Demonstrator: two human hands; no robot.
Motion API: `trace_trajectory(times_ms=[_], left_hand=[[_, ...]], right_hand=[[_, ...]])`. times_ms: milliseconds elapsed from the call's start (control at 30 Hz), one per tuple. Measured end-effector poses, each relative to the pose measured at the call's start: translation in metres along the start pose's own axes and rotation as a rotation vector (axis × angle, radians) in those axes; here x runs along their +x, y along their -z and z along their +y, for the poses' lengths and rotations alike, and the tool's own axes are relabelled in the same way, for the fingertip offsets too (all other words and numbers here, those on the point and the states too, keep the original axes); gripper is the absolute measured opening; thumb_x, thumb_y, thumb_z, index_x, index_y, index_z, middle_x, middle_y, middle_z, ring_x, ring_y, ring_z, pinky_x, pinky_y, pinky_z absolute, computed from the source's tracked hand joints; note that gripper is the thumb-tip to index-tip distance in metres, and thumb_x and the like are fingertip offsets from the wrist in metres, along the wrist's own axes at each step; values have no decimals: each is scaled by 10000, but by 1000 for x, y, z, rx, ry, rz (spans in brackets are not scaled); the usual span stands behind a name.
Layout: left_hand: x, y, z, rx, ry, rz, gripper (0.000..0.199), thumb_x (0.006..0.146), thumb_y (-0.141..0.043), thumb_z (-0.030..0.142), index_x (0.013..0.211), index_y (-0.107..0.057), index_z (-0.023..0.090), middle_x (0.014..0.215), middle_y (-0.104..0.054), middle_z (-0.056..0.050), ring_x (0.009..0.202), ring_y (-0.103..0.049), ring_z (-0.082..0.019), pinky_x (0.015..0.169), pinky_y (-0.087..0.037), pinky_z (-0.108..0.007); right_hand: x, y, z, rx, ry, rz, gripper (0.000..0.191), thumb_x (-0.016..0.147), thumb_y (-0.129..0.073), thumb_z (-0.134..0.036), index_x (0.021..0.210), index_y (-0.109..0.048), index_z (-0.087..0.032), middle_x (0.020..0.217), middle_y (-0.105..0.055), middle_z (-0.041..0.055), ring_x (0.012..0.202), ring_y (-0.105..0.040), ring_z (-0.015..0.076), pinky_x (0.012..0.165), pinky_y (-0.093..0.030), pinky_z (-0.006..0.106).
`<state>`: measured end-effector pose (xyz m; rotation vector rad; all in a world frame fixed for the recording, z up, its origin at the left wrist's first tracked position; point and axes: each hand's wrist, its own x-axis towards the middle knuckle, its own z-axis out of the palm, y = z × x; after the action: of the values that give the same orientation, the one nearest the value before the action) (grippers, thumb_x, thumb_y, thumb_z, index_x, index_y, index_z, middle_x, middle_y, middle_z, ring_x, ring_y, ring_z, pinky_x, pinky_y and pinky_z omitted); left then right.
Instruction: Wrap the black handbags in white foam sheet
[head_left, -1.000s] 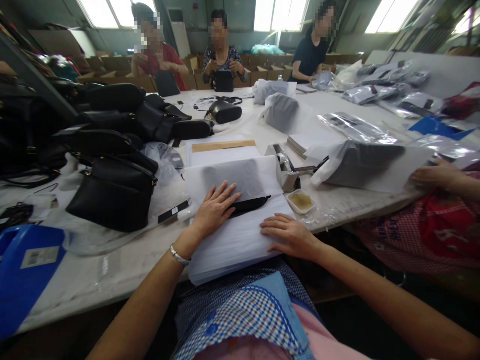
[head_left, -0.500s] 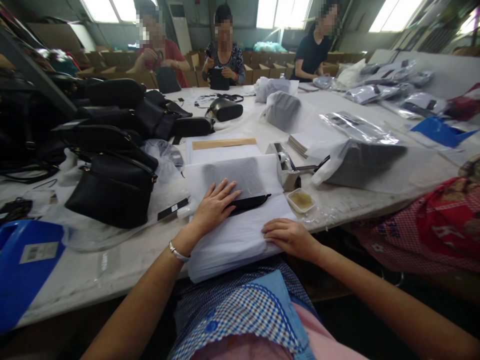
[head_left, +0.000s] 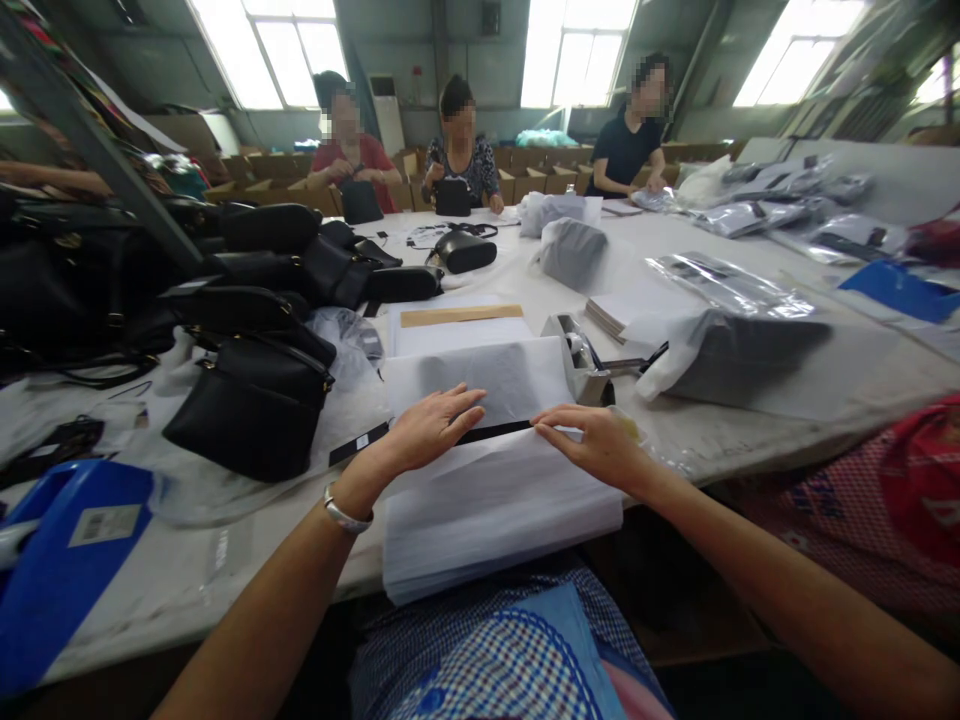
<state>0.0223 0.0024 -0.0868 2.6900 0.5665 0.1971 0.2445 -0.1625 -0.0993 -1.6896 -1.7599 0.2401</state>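
A sheet of thin white paper is folded over a dark, flat item, whose grey shape shows through. A black edge of this item shows along the fold. My left hand rests on the paper at the left, fingers stretched out. At the right end of the black edge, my right hand has thumb and forefinger pinched together; what lies between the tips is too small to make out. Beneath, a stack of white sheets reaches over the table's front edge. A black tag lies left of my left hand.
Black handbags are heaped on the left, near a blue holder. A tape dispenser stands beyond my right hand. Paper-wrapped bags lie on the right. Several co-workers are across the table.
My right hand has moved up and away from me, from the lower paper to the end of the black edge, and its fingers have pinched. The camera view has tilted up slightly.
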Motion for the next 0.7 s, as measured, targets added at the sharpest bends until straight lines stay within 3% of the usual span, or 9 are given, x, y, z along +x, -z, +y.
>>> trace_trajectory(times_ms=[100,167,267,367,500,567,633,700], left_hand=[[2,20,5,-8,-29,-100,571,987,-233,583,1341,-537,255,1411,-563,-16,1382,-419,-211,1078,-397,-337],[3,22,8,48,-59,-111,576,924,-389,642,1321,-546,255,1378,-591,-42,1352,-461,-245,1032,-439,-335],[4,11,11,167,-8,-24,515,855,-605,530,1268,-563,226,1292,-642,-91,1211,-589,-280,935,-502,-349],[6,-6,11,230,77,93,225,917,-549,259,1133,-609,236,1195,-687,-73,1089,-662,-241,866,-533,-334],[8,-19,8,276,5,179,139,931,-507,165,1008,-608,222,1207,-683,-75,1135,-642,-233,875,-543,-332],[8,-20,6,330,-59,198,146,930,-494,134,1001,-599,206,1260,-659,-93,1143,-637,-239,880,-547,-345],[7,-20,5,381,-108,206,164,920,-487,95,994,-595,195,1336,-611,-115,1121,-647,-239,877,-550,-353],[7,-19,3,409,-123,205,182,908,-484,67,986,-593,190,1370,-583,-127,1054,-675,-225,856,-552,-347]], right_hand=[[27,3,7,-58,-25,28,168,913,-590,-299,924,-751,-252,983,-760,-1,913,-710,198,855,-536,305],[40,1,16,-98,-32,20,157,904,-602,-298,909,-753,-255,973,-762,-6,912,-710,203,861,-532,312],[51,-3,23,-162,-34,16,170,915,-587,-308,886,-747,-257,960,-763,-2,905,-709,210,837,-534,319],[49,-7,17,-229,-20,81,220,935,-559,-386,995,-718,-246,1010,-750,38,929,-699,228,844,-533,348],[45,-17,5,-301,178,82,565,821,-688,-491,1291,-553,-209,1237,-659,122,1155,-600,295,1049,-421,487],[47,-24,6,-321,255,60,514,810,-712,-387,1267,-550,-213,1295,-623,123,1222,-551,300,1093,-366,521],[51,-31,12,-336,286,46,310,816,-663,-205,1121,-609,-222,1287,-632,96,1224,-548,283,1093,-362,508],[56,-34,19,-345,285,29,240,783,-595,-70,966,-626,-224,1246,-660,64,1149,-595,251,1072,-386,463]])
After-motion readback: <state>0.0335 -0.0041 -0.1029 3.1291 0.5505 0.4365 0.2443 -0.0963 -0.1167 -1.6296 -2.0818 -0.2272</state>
